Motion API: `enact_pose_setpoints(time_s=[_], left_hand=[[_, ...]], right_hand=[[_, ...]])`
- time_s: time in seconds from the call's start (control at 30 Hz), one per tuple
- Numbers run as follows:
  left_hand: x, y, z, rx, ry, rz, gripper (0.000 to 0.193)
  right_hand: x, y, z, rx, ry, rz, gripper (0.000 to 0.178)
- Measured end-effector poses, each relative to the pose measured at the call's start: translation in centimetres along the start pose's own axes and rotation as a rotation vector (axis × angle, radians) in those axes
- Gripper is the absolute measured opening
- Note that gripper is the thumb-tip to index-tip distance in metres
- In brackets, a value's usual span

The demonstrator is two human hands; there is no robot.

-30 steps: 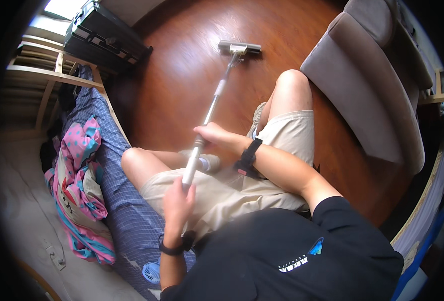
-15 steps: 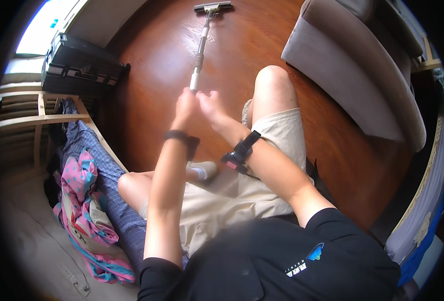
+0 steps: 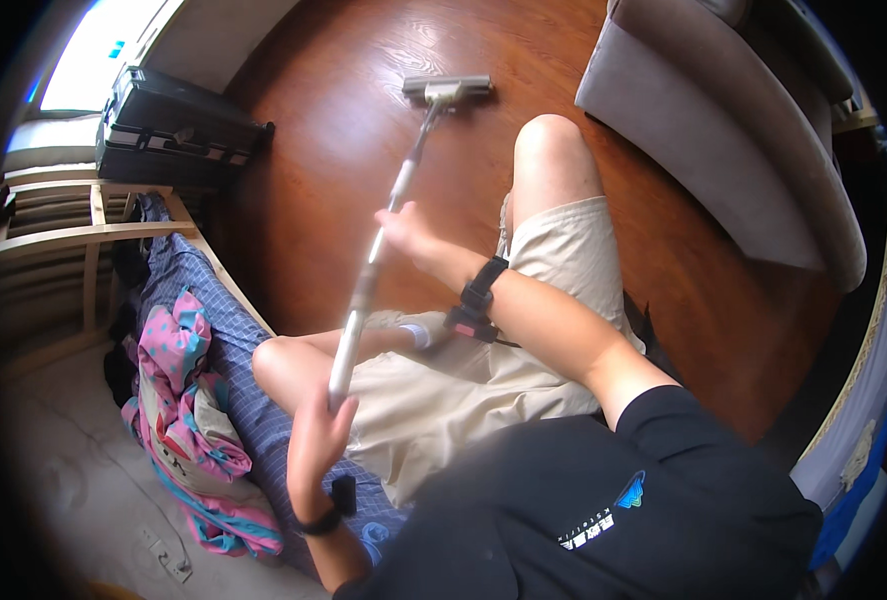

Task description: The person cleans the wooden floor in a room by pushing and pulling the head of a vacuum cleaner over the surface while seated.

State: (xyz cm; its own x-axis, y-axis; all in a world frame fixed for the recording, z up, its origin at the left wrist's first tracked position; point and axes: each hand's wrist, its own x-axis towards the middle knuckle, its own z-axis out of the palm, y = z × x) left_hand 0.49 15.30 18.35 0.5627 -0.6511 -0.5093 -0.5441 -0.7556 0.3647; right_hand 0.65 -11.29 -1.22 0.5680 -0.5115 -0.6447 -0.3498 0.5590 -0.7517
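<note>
Long white-and-grey tubular mop handle (image 3: 348, 350) | top end is gripped by left hand (image 3: 316, 438) | shaft is gripped by right hand (image 3: 406, 228) | bar-shaped grey mop head (image 3: 447, 88) is rested on red-brown floor (image 3: 338, 170)

Looking down from just above the wearer's dark shirt (image 3: 563, 480), a head-worn fisheye camera faces out over the near left hand (image 3: 315, 435) and farther right hand (image 3: 408, 232) to the reddish-brown floor (image 3: 348, 150).

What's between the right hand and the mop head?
In the head view, the pole runs from the right hand to the mop head, over brown floor.
</note>
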Motion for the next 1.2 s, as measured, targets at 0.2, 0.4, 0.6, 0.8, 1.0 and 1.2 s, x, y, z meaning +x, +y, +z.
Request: enact_pose_setpoints(time_s=[0.2,0.4,0.6,0.8,1.0,1.2], left_hand=[[-6.9,-0.2,-1.8,-0.154,0.106,-0.091,0.033],[0.5,1.5,2.2,-0.189,0.147,-0.011,0.032],[15.1,6.7,4.7,-0.246,0.171,0.189,0.036],[19.1,10.4,3.8,-0.132,0.19,0.179,0.039],[11.2,5.5,0.4,-0.068,0.183,0.205,0.033],[-3.4,4.7,-4.1,-0.031,0.133,-0.01,0.029]], right_hand=[[-0.8,3.5,2.2,-0.178,0.0,-0.089,0.038],[-0.3,2.2,1.6,-0.079,0.085,-0.078,0.035],[-0.9,-0.3,-0.5,0.174,0.106,-0.102,0.037],[-0.1,-2.4,-2.9,0.41,0.141,-0.12,0.042],[-0.2,-2.3,-3.1,0.39,-0.012,-0.127,0.033],[-1.2,-1.0,-1.2,0.167,-0.06,-0.006,0.034]])
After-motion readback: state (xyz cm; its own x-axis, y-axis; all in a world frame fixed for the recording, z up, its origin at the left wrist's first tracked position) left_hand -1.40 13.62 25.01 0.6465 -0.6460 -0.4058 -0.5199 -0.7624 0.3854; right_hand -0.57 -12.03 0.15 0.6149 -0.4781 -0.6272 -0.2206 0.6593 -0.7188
